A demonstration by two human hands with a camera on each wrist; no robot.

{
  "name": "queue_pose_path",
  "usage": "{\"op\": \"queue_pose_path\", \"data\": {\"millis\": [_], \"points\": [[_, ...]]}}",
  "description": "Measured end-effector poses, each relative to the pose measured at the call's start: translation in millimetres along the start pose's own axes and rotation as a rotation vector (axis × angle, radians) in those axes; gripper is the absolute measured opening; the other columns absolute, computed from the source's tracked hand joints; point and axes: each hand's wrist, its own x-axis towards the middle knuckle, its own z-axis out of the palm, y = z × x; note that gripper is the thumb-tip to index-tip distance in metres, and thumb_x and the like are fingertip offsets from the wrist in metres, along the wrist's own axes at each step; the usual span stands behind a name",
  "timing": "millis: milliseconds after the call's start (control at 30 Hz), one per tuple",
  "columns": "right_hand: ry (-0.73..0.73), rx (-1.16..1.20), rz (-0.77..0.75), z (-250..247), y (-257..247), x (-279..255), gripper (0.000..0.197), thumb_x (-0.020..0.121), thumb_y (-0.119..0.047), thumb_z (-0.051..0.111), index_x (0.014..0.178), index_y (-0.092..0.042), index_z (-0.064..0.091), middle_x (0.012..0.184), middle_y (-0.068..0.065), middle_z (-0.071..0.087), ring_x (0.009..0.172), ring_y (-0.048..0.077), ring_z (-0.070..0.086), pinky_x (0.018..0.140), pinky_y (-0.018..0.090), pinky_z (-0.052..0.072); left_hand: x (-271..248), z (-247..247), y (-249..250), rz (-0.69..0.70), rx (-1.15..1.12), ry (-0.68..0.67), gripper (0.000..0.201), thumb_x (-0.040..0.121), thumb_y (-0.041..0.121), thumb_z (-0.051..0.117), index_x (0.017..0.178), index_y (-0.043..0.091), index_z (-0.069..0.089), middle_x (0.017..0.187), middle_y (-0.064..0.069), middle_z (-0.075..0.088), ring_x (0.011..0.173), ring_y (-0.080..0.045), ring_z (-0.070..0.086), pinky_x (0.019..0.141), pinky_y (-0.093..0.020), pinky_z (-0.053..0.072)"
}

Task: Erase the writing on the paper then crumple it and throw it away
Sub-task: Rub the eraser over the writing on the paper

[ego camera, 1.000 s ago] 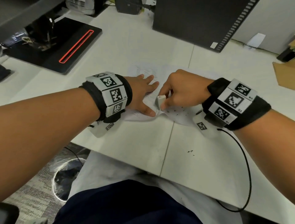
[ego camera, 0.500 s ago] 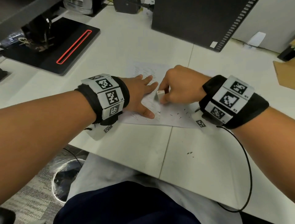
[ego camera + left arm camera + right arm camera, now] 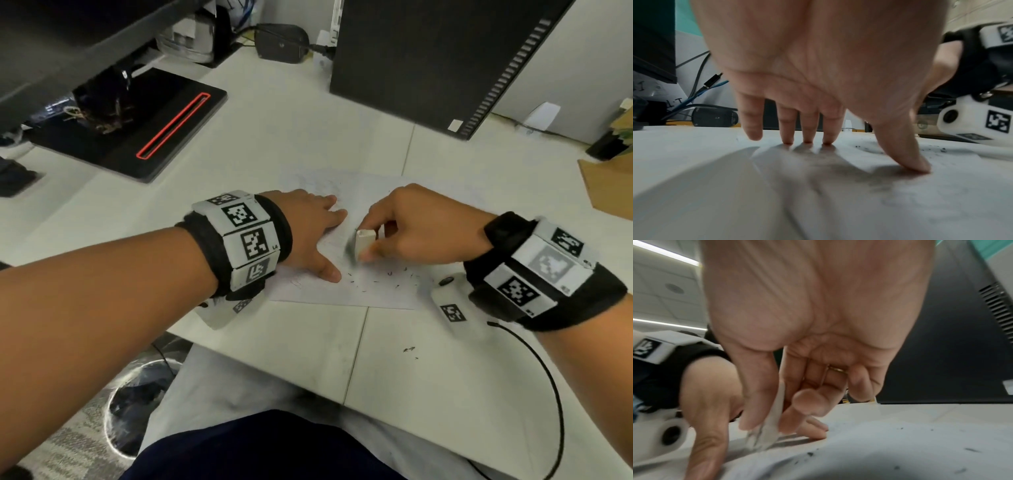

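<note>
A white sheet of paper (image 3: pixel 373 291) with faint pencil marks lies flat on the white desk (image 3: pixel 291 137). My left hand (image 3: pixel 308 229) presses it down with fingers spread and straight; in the left wrist view the fingertips (image 3: pixel 807 139) and thumb touch the paper (image 3: pixel 900 203). My right hand (image 3: pixel 411 229) pinches a small white eraser (image 3: pixel 363 244) between thumb and fingers, its lower end on the sheet just right of the left hand. The right wrist view shows the eraser (image 3: pixel 766 434) smudged grey against the paper (image 3: pixel 879 443). Dark eraser crumbs (image 3: pixel 387 279) are scattered on the sheet.
A black computer tower (image 3: pixel 445 58) stands at the back right. A black monitor base with a red stripe (image 3: pixel 164 126) is at the back left. Brown cardboard (image 3: pixel 609 188) lies at the far right. A bin with a plastic liner (image 3: pixel 137 404) sits on the floor below the desk's edge.
The right hand rubs the eraser back and forth over the sheet beside the left hand. A buckle in the paper near the front edge has flattened. The left hand stays pressed.
</note>
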Motion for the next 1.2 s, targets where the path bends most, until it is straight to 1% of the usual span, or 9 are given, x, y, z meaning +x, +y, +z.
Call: {"op": "queue_pose_path", "data": {"millis": [100,233,367,500,600,767,933,1033,1200], "points": [[0.102,0.027,0.017,-7,7,5,0.005,0.088,-0.034,0.077,0.089,-0.032,0.081,0.088,-0.018,0.075,0.075,-0.003,0.062,0.061,0.007,0.043,0,-6,-4,-0.002,-0.057,0.081,0.094,0.079,0.074,0.054,0.154,0.032,0.016,0.162,0.008,0.01,0.145,-0.022,0.022,0.113,-0.044,0.029],[0.229,0.002,0.046,-18,14,19,0.01,0.091,-0.033,0.075,0.096,-0.028,0.082,0.089,-0.019,0.074,0.073,-0.011,0.06,0.059,0.001,0.04,9,-12,-19,-0.07,-0.122,0.107,0.102,0.076,0.075,0.057,0.153,0.02,0.021,0.163,0.005,0.006,0.146,-0.019,0.019,0.115,-0.043,0.029],[0.264,-0.108,0.047,-26,14,43,0.016,0.092,-0.033,0.073,0.099,-0.022,0.081,0.096,-0.002,0.077,0.083,0.015,0.066,0.08,0.034,0.057,21,-7,-26,-0.068,-0.078,-0.006,0.118,0.074,0.08,0.053,0.156,0.015,-0.001,0.163,0.001,-0.009,0.15,-0.02,0.001,0.12,-0.044,0.018],[0.206,-0.175,0.058,-26,14,65,0.017,0.092,-0.035,0.071,0.095,-0.02,0.079,0.093,0.001,0.077,0.087,0.022,0.069,0.082,0.042,0.059,22,-3,-28,-0.044,-0.104,-0.02,0.117,0.077,0.077,0.05,0.154,0.014,-0.011,0.162,0.001,-0.015,0.15,-0.02,-0.009,0.121,-0.044,0.012],[0.179,-0.231,0.073,-27,12,82,0.022,0.092,-0.038,0.069,0.094,-0.018,0.078,0.092,0.002,0.076,0.087,0.025,0.069,0.08,0.042,0.06,22,-3,-29,-0.033,-0.099,-0.019,0.117,0.077,0.078,0.05,0.154,0.015,-0.011,0.162,0.002,-0.016,0.15,-0.02,-0.009,0.121,-0.044,0.013],[0.204,-0.282,0.067,-33,5,98,0.014,0.091,-0.034,0.07,0.089,-0.023,0.078,0.09,0.0,0.075,0.081,0.023,0.066,0.061,0.026,0.047,20,-5,-29,-0.047,-0.098,-0.026,0.116,0.075,0.081,0.048,0.155,0.019,-0.011,0.162,0.006,-0.017,0.15,-0.017,-0.009,0.118,-0.046,0.016],[0.099,-0.389,-0.008,-21,4,78,0.027,0.093,-0.036,0.065,0.097,-0.013,0.077,0.095,0.007,0.076,0.087,0.028,0.07,0.079,0.045,0.06,22,-5,-31,-0.056,-0.093,-0.037,0.118,0.073,0.083,0.047,0.154,0.022,-0.013,0.161,0.009,-0.018,0.149,-0.015,-0.009,0.117,-0.048,0.017],[0.016,-0.388,-0.024,-23,4,72,0.026,0.092,-0.036,0.067,0.1,-0.014,0.078,0.094,0.005,0.077,0.087,0.025,0.07,0.08,0.045,0.06,24,-5,-32,-0.048,-0.094,-0.042,0.119,0.072,0.084,0.047,0.154,0.022,-0.014,0.161,0.008,-0.019,0.149,-0.015,-0.01,0.12,-0.048,0.015],[0.138,-0.285,0.034,-39,0,101,0.017,0.088,-0.035,0.074,0.099,-0.024,0.081,0.092,-0.002,0.077,0.086,0.021,0.069,0.08,0.04,0.061,23,-5,-31,-0.043,-0.107,-0.039,0.119,0.073,0.082,0.049,0.155,0.021,-0.012,0.161,0.007,-0.017,0.149,-0.016,-0.009,0.119,-0.047,0.014]]}}
